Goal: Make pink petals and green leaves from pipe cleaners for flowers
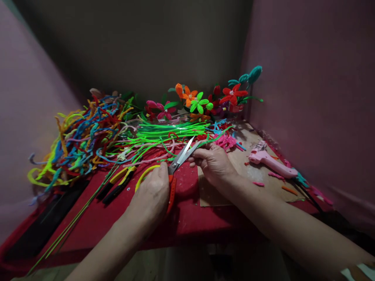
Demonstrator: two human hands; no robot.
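My left hand (154, 191) is closed around a pair of scissors (175, 166) with orange and yellow handles. The blades are parted and point away, towards the green stems. Just right of the blade tips, my right hand (215, 164) pinches a thin green pipe cleaner (218, 136), whose end reaches up and to the right. Part of that pipe cleaner is hidden by the fingers. Behind the scissors lies a bundle of bright green pipe cleaners (175, 129), with pink ones (143, 160) in front.
A tangled heap of coloured pipe cleaners (88, 136) stands left. Pliers (117, 185) and long green stems (79, 214) lie on the red cloth (184, 222). Pipe-cleaner flowers (199, 102) line the back. At right, a pink glue gun (274, 163) rests on cardboard (246, 171) among scraps.
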